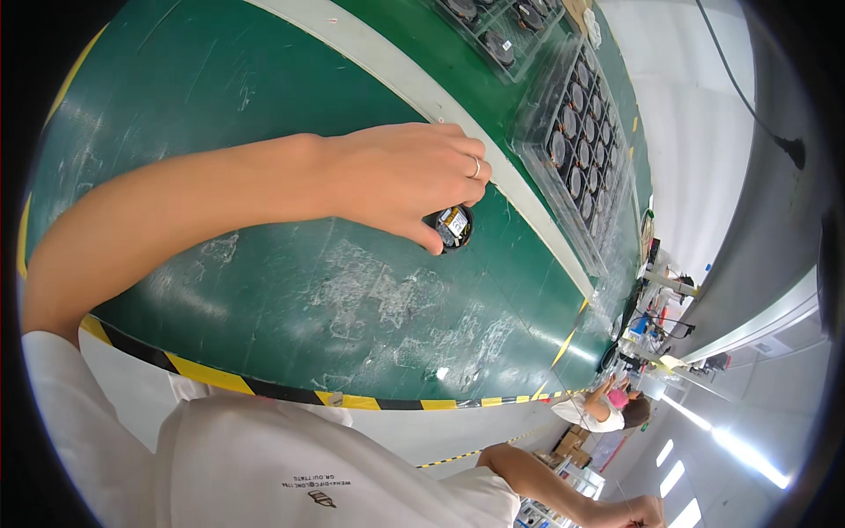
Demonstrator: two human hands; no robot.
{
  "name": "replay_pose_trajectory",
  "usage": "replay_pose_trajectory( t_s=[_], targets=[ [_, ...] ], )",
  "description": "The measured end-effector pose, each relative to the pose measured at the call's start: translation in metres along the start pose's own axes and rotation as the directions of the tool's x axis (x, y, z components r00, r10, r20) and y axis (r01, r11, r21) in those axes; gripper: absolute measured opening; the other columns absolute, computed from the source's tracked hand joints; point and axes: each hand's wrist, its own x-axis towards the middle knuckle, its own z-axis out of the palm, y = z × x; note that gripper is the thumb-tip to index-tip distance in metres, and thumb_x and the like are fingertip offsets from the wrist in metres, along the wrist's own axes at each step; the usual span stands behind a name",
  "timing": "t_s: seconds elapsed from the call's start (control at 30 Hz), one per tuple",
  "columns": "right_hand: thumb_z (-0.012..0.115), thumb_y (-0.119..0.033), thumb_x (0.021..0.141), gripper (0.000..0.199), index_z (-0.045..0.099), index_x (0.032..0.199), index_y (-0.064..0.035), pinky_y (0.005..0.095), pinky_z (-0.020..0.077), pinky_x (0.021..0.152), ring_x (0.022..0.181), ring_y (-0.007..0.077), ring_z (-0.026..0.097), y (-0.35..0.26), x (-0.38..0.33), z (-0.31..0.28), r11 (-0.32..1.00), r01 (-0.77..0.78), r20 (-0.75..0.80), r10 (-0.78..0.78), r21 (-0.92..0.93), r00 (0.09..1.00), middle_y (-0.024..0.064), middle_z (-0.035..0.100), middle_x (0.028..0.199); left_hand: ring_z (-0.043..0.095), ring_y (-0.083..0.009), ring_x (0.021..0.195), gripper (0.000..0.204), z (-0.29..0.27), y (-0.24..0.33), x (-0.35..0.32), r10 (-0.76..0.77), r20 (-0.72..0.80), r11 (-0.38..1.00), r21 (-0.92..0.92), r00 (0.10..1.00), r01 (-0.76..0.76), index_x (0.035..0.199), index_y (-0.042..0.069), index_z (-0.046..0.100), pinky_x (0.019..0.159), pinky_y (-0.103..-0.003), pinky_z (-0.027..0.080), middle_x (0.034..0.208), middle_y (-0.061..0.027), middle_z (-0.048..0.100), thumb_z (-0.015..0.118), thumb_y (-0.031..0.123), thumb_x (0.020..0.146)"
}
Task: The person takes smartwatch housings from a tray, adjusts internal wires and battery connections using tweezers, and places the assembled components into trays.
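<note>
My left hand (409,179) reaches across the green tabletop (290,282), palm down, with a ring on one finger. Its thumb and curled fingers close around a small round black electronic part (454,227). A white label, yellow tape and wiring show on the part's upward face. At the lower right, well away from the tabletop, my right hand (630,512) is raised with its fingers bent together. The picture's rim cuts it off, so whatever it may hold cannot be made out.
Past a pale strip (414,79), a clear plastic tray (576,141) holds rows of round parts. Another clear tray (502,44) sits behind it. Black-and-yellow tape (290,392) lines the table's near edge. Another person (598,409) works farther along at the right.
</note>
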Motion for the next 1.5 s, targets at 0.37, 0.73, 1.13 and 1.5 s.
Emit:
replay_pose_trajectory(
  t_s=[0.37,0.73,1.13,1.5],
  targets=[
    [0.072,-0.029,0.099,0.03,0.058,0.076,-0.0151,0.0317,0.0336,0.057,0.057,0.0116,0.043,-0.039,-0.009,-0.034,0.959,0.062,0.029,-0.057,-0.278,0.998,-0.0038,0.051,0.066,0.056,-0.0223,0.113,0.049,0.01,0.009,0.001,-0.042,0.063,0.996,0.082,0.997,0.037,0.099,0.0,0.069,0.103,-0.036,0.045,0.112,-0.0068,0.063,0.088,0.038,0.076],
    [0.074,-0.021,0.095,0.014,0.064,0.089,-0.0131,0.0346,0.0469,0.057,0.062,0.0182,0.058,-0.068,-0.03,-0.037,0.775,0.19,0.076,-0.181,-0.602,0.98,0.001,0.061,0.073,0.054,-0.021,0.114,0.05,0.02,0.026,-0.004,-0.151,0.022,0.928,0.348,0.988,0.134,0.098,0.0,0.072,0.102,-0.033,0.046,0.11,-0.0068,0.064,0.082,0.045,0.08],
    [0.07,0.0,0.074,0.012,0.062,0.066,-0.0024,0.0348,0.0324,0.056,0.06,0.0179,0.047,0.124,-0.067,-0.16,0.202,-0.187,-0.128,0.273,-0.961,0.954,0.0057,0.062,0.069,0.054,-0.0294,0.12,0.058,0.009,0.032,-0.001,-0.158,-0.018,0.98,0.119,0.987,0.159,0.117,0.002,0.063,0.105,-0.04,0.045,0.12,-0.0104,0.062,0.087,0.037,0.078],
    [0.081,-0.016,0.077,0.017,0.069,0.085,-0.0089,0.0319,0.0313,0.055,0.057,0.0171,0.047,0.192,-0.096,-0.159,-0.022,0.287,0.214,0.615,-0.958,0.759,-0.0003,0.049,0.069,0.064,-0.0275,0.1,0.029,0.011,0.043,0.001,-0.005,-0.03,0.989,-0.15,1.0,0.001,0.101,0.009,0.072,0.088,-0.043,0.054,0.103,-0.0043,0.067,0.086,0.021,0.079]
  ],
)
